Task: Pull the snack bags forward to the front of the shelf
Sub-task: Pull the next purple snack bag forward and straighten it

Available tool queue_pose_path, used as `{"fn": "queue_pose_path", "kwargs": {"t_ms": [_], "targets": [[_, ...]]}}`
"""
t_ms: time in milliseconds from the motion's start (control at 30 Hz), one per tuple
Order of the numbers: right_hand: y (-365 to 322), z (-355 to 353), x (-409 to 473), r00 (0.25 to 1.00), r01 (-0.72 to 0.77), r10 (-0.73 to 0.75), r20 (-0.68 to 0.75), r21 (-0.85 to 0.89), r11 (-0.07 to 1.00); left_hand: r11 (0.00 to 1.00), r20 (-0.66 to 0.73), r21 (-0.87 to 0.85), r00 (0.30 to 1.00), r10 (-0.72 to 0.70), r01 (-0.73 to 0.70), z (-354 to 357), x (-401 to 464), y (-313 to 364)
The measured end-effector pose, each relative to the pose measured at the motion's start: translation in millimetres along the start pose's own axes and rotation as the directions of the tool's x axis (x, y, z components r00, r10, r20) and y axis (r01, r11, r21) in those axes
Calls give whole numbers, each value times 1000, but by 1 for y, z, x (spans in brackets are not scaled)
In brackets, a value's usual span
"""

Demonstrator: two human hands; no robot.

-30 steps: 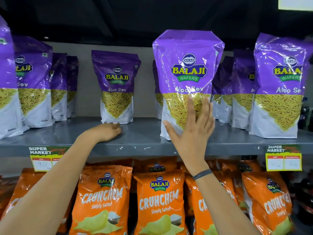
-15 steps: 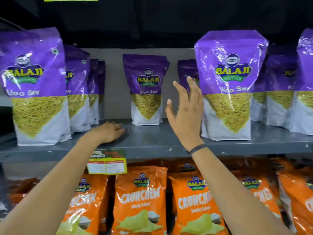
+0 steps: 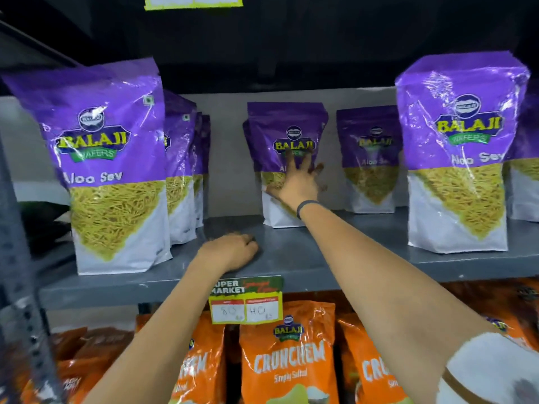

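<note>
While front bags [image 3: 116, 170] flank it, right hand [image 3: 297, 185] seemingly touches a rear bag [image 3: 287, 126].

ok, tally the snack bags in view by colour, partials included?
Purple Aloo Sev bags: 8
Orange Crunchem bags: 5
Total: 13. This is a floor only: the rows may hide more bags behind, and the orange ones at the edges are blurred.

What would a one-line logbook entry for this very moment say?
right hand: fingers spread on centre Aloo Sev bag | left hand: resting on grey shelf | bag: at shelf back, not yet pulled
</note>
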State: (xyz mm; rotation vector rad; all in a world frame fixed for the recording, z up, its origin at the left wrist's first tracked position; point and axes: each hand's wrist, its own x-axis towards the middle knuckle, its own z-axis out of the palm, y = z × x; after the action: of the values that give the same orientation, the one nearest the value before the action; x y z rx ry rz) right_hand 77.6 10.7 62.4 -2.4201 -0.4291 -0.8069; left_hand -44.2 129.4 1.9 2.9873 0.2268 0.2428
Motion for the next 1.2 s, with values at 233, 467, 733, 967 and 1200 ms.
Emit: {"fn": "queue_pose_path", "kwargs": {"t_ms": [233,467,733,967,1200], "targets": [[1,15,9,998,-43,44,36,-37,998,1000,-12,13,1000,-6,6,1,2,-1],[-1,29,12,998,-35,28,-49,-143,989,1000,-24,19,1000,-18,19,2,1,-1],[-1,30,11,997,-23,12,-71,-160,987,1000,-26,13,1000,-18,18,1,-2,-1],[-3,20,0,998,-26,15,-68,-167,986,1000,-14,18,1000,-16,16,0,-2,-2],[-4,8,-16,995,9,-29,-97,-194,981,999,-21,24,999,-27,28,1,0,-3]]}}
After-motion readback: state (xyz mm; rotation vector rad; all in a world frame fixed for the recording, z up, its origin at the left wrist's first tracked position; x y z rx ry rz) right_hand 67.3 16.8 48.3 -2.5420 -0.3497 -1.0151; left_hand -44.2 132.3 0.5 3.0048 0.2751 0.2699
